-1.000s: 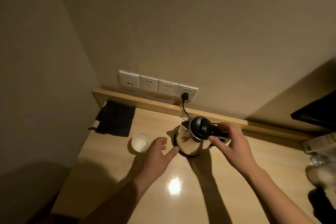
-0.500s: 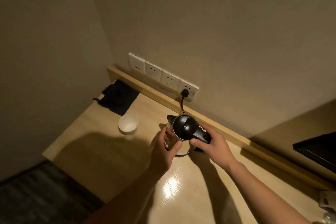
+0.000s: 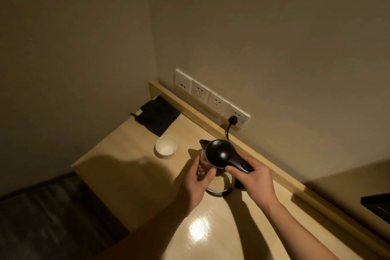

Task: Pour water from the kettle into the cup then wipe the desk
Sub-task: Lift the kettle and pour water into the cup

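While the electric kettle (image 3: 219,154) is lifted clear of its base ring (image 3: 220,189), I carry its weight with two hands. My right hand (image 3: 252,178) is closed around the black handle (image 3: 239,163), thumb on the near side, because that is the only cool, load-bearing part. My left hand (image 3: 195,183) is curled against the steel body at about 8 o'clock from the lid (image 3: 220,152), thumb forward, fingers partly hidden behind the wall. I judge this to be a steadying hold, not a lifting one. How firmly it presses cannot be told.

The spout (image 3: 203,143) points toward 10 o'clock, which aims it at the white cup (image 3: 166,146). The cup stands upright on the desk (image 3: 135,175), near the kettle but apart from it. It looks empty, though the dim light leaves this uncertain. No water is flowing yet.

The base ring lies on the desk directly below the kettle, at 6 o'clock from it. Its cord (image 3: 228,133) runs up to a plug (image 3: 233,120) in the wall socket strip (image 3: 211,99) at 12 o'clock. The base stays tethered, so only the kettle travels.

A dark folded cloth (image 3: 158,117) lies in the far left corner, at 11 o'clock from the cup. I judge it to be placed there for the wiping step, within reach yet clear of the pour.

Next move, as I judge it: carry the spout over the cup rim, then tilt slowly. The risk is overshooting such a small cup.
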Available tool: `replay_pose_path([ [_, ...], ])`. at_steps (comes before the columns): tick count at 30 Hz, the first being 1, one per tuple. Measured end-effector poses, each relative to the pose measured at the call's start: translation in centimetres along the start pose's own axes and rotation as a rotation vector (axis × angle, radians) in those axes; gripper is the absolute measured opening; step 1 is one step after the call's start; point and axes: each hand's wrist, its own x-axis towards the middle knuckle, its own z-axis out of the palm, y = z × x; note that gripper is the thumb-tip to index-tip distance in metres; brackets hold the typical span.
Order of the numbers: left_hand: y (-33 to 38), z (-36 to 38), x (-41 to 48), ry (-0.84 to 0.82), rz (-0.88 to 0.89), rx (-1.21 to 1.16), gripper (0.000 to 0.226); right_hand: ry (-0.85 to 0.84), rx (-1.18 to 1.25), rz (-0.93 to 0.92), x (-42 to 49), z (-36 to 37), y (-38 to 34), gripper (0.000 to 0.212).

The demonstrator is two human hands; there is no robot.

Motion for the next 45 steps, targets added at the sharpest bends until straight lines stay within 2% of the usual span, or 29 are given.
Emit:
replay_pose_path([
  [4, 0.5, -2.2, -1.0, 0.011, -0.024, -0.067, 0.045, -0.061, -0.082, -0.043, 0.8, 1.1, -2.4, 0.075],
  [7, 0.9, -3.9, -1.1, 0.014, -0.039, -0.095, 0.052, -0.084, -0.129, -0.056, 1.5, 2.2, -4.0, 0.070],
  [11, 0.7, -5.8, -0.9, 0.020, -0.034, -0.110, 0.047, -0.141, -0.195, -0.055, 2.5, 3.8, -5.7, 0.059],
  [16, 0.0, -7.1, -0.5, 0.033, -0.082, -0.129, 0.036, -0.203, -0.259, -0.059, 3.4, 5.4, -6.8, 0.059],
  [23, 0.7, -8.4, -0.5, -0.060, -0.125, -0.105, 0.029, -0.240, -0.373, -0.072, 4.4, 6.5, -7.7, 0.058],
  [27, -0.4, -7.9, 0.5, -0.070, -0.187, -0.187, 0.023, -0.240, -0.407, -0.066, 4.8, 6.6, -8.1, 0.055],
  [34, -1.4, -7.4, 1.1, -0.096, -0.236, -0.308, 0.024, -0.242, -0.490, -0.093, 5.2, 6.4, -8.5, 0.051],
  [45, -1.9, -7.1, 1.1, -0.104, -0.247, -0.326, 0.027, -0.251, -0.529, -0.080, 5.6, 6.6, -8.5, 0.053],
])
